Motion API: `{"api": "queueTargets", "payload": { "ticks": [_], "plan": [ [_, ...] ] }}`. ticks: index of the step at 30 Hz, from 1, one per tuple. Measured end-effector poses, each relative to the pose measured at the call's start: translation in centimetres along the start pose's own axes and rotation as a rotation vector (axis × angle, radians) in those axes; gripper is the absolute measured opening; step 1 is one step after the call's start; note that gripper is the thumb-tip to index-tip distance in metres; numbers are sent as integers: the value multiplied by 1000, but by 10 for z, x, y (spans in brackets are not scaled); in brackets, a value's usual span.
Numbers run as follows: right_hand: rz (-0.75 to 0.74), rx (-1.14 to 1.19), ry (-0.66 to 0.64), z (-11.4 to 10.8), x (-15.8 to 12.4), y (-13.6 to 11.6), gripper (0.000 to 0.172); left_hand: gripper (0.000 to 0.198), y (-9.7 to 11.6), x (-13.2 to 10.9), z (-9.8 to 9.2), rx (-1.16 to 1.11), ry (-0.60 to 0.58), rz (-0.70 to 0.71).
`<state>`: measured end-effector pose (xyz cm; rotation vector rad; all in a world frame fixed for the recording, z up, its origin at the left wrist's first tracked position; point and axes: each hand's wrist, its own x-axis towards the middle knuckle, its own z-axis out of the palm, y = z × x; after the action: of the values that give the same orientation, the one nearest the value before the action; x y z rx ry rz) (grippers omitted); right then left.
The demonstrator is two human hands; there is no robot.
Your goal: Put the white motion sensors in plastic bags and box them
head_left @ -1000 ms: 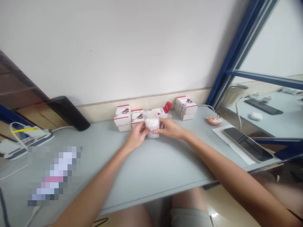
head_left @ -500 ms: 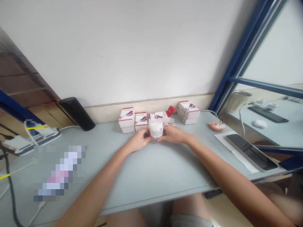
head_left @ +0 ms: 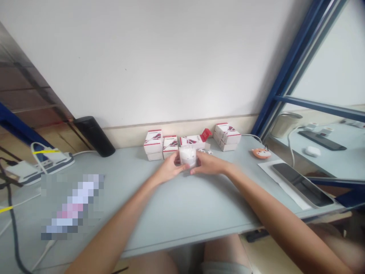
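A small white rounded device [head_left: 187, 155] stands upright between my two hands near the middle of the table. My left hand [head_left: 169, 168] grips its left side, the thumb lying across the lower front. From the other side my right hand [head_left: 210, 163] closes on it with thumb and fingers. Some fingers are hidden behind the device. Just beyond it lies a white and red box [head_left: 190, 141] with its red end flap [head_left: 205, 134] raised. Small white pieces [head_left: 209, 152] show beside my right hand.
More small boxes [head_left: 153, 141] stand left of the flapped one, and stacked boxes [head_left: 227, 136] to its right. A black cylinder [head_left: 95, 136] and a power strip [head_left: 47, 167] are at left. On the right are an orange item [head_left: 261, 153] and a phone [head_left: 302, 184] on white paper [head_left: 281, 182].
The device has turned slightly in my hands and its top looks different. My left thumb has shifted further across its front. The boxes have stayed in place.
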<state>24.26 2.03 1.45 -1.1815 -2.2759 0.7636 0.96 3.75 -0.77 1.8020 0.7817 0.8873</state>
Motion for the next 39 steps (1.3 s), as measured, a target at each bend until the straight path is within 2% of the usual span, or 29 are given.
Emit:
{"api": "queueTargets", "payload": {
  "ticks": [4,8,11,15,21,24,27,29,32,34,39],
  "plan": [
    [66,-40,5,-5,-1,-1,60,76,-2,0,-2,-5,-31,-18],
    [55,-74,-8,3,1,-3,53,67,0,-3,-2,0,-28,-56],
    [60,-90,3,7,1,-3,43,62,2,-4,-2,-35,23,-92],
    [25,-33,11,-1,0,-3,31,57,4,-1,-4,-179,141,-130],
    [-21,75,186,-13,0,-14,36,51,15,4,-5,-461,267,-143],
    [-48,100,333,-13,2,-17,24,44,24,4,-6,-587,296,-181],
    [-9,203,463,-13,2,-17,14,41,30,3,-5,-775,334,-263],
    [31,343,490,-13,3,-17,20,41,31,3,-3,-826,361,-297],
    [90,560,381,-7,3,-19,37,43,29,3,1,-804,365,-291],
    [134,614,326,4,6,-22,44,42,27,2,3,-789,354,-281],
    [157,741,460,30,15,-23,41,40,26,1,6,-749,396,-266]
  ]
}}
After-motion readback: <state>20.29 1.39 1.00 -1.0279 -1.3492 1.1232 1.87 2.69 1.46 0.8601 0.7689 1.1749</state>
